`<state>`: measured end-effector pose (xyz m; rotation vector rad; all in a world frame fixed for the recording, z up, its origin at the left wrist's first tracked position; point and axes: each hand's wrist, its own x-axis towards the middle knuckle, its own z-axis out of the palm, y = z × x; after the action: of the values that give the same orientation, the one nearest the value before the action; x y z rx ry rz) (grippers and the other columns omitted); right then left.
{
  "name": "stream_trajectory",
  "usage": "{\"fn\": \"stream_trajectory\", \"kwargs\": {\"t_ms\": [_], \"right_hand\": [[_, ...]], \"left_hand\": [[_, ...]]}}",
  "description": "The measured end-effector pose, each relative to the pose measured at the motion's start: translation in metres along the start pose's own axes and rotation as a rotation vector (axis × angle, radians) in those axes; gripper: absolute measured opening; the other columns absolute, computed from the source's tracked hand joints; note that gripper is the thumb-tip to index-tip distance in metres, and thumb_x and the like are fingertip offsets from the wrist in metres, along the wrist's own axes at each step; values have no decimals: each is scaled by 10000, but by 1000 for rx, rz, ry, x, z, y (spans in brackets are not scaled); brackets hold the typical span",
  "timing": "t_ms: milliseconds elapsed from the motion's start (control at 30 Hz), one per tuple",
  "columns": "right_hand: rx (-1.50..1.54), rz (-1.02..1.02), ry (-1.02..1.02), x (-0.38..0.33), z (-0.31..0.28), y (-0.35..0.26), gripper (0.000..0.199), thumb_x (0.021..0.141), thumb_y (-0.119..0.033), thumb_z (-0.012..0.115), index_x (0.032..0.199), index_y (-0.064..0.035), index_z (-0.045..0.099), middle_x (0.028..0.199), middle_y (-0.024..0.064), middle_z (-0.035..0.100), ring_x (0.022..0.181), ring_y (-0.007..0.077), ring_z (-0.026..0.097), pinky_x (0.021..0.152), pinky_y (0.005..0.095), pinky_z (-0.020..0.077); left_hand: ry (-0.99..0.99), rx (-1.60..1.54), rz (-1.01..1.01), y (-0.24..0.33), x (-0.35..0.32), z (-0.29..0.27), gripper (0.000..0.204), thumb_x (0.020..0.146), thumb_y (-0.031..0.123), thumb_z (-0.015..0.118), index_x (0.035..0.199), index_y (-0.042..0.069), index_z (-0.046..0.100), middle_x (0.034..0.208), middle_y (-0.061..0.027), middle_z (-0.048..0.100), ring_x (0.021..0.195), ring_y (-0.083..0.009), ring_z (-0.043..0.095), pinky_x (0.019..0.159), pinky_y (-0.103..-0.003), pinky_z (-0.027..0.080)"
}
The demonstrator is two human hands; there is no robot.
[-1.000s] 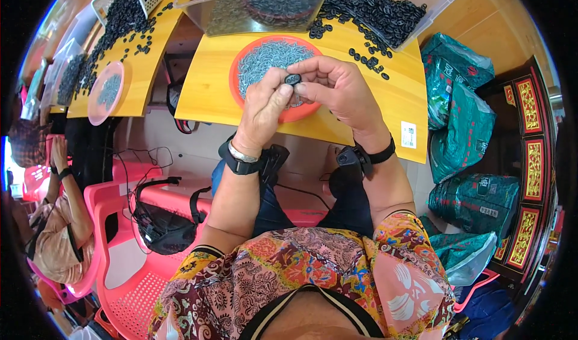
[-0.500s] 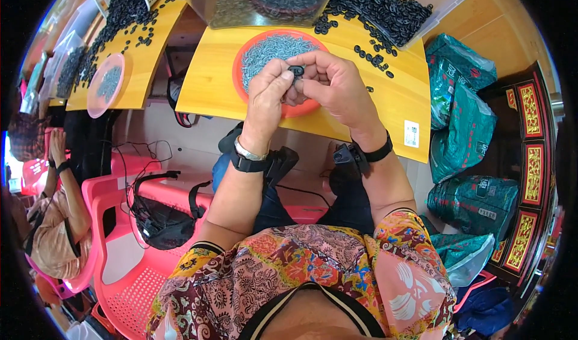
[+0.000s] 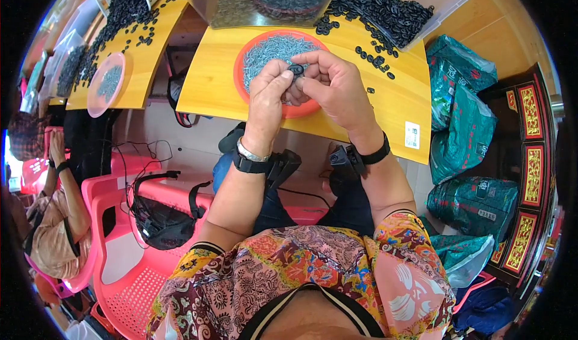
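My left hand (image 3: 269, 94) pinches a small black oval part (image 3: 295, 70) between thumb and fingers. From the other side my right hand (image 3: 333, 82) closes on it too, its thumb and fingertips around the part's edge. Whether a screw sits between my right fingers cannot be made out. Both hands are over a red round tray (image 3: 239, 69) full of small silvery screws (image 3: 274, 48). The tray rests near the front edge of the yellow table (image 3: 205, 75).
Behind the tray stands a clear plastic bin (image 3: 259, 16); black parts (image 3: 385, 12) heap at its right, some loose on the table. Green bags (image 3: 463, 129) stand at right. At left are a pink chair (image 3: 135, 286), a second table with a pink tray (image 3: 98, 106), and another person (image 3: 60, 231).
The black part has turned slightly, showing more of its flat oval face. My hands stay in nearly the same place over the tray.
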<state>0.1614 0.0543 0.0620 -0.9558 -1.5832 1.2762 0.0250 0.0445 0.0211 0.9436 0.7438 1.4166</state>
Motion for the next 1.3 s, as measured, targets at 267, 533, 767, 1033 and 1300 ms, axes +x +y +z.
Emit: {"fn": "stream_trajectory", "kwargs": {"t_ms": [267, 533, 767, 1033, 1300], "right_hand": [[40, 14, 26, 0, 2, 1, 243, 805, 38, 578, 1048, 34, 594, 743, 12, 602, 656, 63, 588, 627, 197, 496], [2, -6, 34, -1, 3, -1, 225, 810, 24, 595, 1035, 31, 607, 755, 13, 613, 673, 61, 590, 631, 193, 494], [-50, -15, 16, 0, -6, 4, 216, 800, 20, 604, 1016, 24, 617, 723, -6, 602, 662, 43, 570, 624, 184, 478], [-93, -1, -33, 0, -6, 1, 228, 790, 18, 605, 1016, 10, 633, 684, -32, 581, 629, 24, 522, 605, 173, 438], [-93, -7, 7, -1, 1, 6, 264, 796, 27, 594, 1058, 6, 627, 701, -11, 596, 632, 43, 562, 603, 190, 475]], "left_hand": [[18, 15, -6, 1, -1, 3, 129, 896, 98, 431, 790, 54, 488, 641, -18, 520, 543, -77, 470, 501, -209, 391], [-2, 83, -22, 6, -1, -1, 143, 894, 104, 427, 783, 49, 499, 650, -14, 524, 555, -71, 467, 511, -207, 389], [-26, 93, -48, 7, -1, 3, 103, 887, 94, 448, 812, 40, 493, 658, -26, 529, 567, -84, 481, 527, -209, 393], [-47, 49, -115, 6, 1, -5, 66, 862, 68, 468, 807, 39, 489, 643, -39, 525, 555, -107, 495, 526, -218, 405], [36, -41, -110, 5, 1, -1, 52, 846, 62, 474, 804, 37, 494, 616, -49, 522, 515, -122, 491, 492, -227, 409]]}}
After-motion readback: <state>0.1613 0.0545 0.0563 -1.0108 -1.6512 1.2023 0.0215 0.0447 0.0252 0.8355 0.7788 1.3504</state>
